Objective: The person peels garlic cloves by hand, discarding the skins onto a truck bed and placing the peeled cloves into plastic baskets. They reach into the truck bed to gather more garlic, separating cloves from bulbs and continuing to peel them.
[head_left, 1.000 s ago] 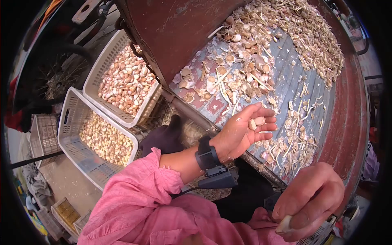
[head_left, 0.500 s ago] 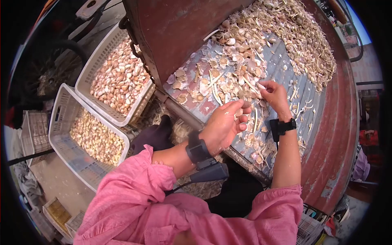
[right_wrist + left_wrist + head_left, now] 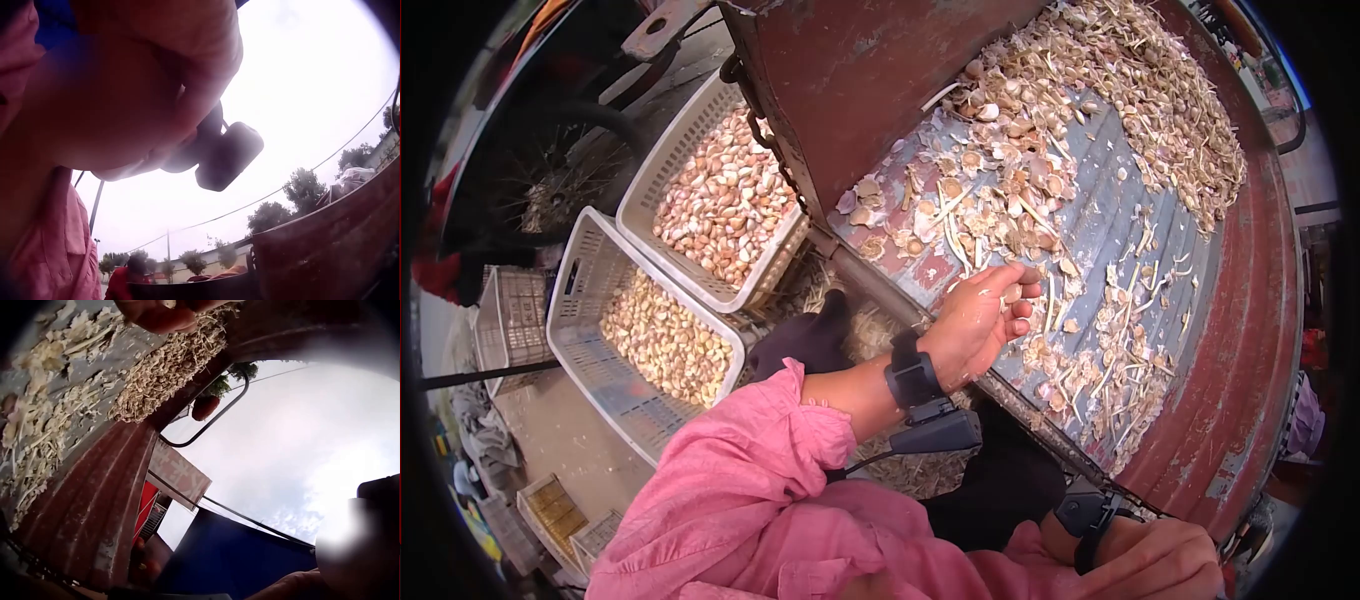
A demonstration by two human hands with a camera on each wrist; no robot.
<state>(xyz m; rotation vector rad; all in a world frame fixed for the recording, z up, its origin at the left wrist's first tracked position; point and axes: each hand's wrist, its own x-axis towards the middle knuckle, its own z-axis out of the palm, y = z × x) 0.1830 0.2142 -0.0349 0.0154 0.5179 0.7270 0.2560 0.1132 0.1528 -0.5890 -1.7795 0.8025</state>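
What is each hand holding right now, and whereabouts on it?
The left hand cups a few pale garlic cloves loosely in its curled fingers, above the rusty red truck bed. The right hand is at the frame's bottom edge; its hold cannot be told.

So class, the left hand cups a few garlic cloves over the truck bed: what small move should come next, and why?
Probably swing the left hand over the nearer basket and tip in the cloves; both baskets already hold loose cloves, and the bed holds mostly husks.

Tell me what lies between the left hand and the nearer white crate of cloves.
In the head view, a black glove on straw-like chaff lies between the left hand and the nearer crate.
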